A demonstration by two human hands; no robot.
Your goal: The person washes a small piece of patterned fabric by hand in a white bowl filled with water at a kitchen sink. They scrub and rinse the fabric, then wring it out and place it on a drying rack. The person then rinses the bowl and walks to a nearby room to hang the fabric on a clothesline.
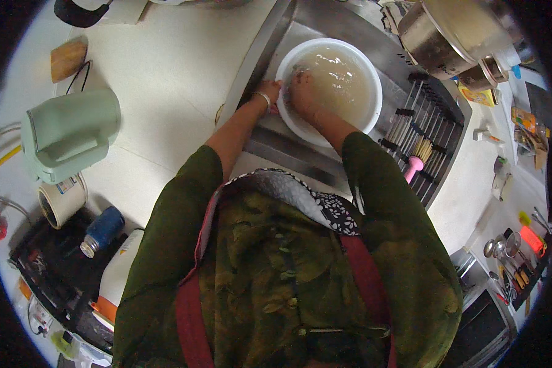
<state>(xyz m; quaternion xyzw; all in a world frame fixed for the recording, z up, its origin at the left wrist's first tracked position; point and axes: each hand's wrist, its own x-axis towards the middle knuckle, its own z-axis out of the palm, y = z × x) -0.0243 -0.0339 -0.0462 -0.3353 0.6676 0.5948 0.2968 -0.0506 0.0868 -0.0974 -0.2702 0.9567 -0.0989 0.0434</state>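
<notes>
A round white basin [376, 99] stands in a stainless steel sink [303, 28] and holds cloudy, pale liquid. My left hand [270, 92], with a light bracelet at its wrist, is at the basin's left outer rim; its fingers are curled against the edge, and something pinkish shows just below it. Inside the basin, near its left wall, my right hand [303, 89] dips into the liquid. Its fingertips are partly hidden there, so whether it holds anything does not show.
Right of the basin lies a dish rack [434, 124] with a pink-handled brush [414, 168]. Large metal pots [434, 41] stand beyond it. On the left are a pale green appliance [73, 133], a cream container [63, 202], a blue jar [106, 227] and a wooden block [68, 60].
</notes>
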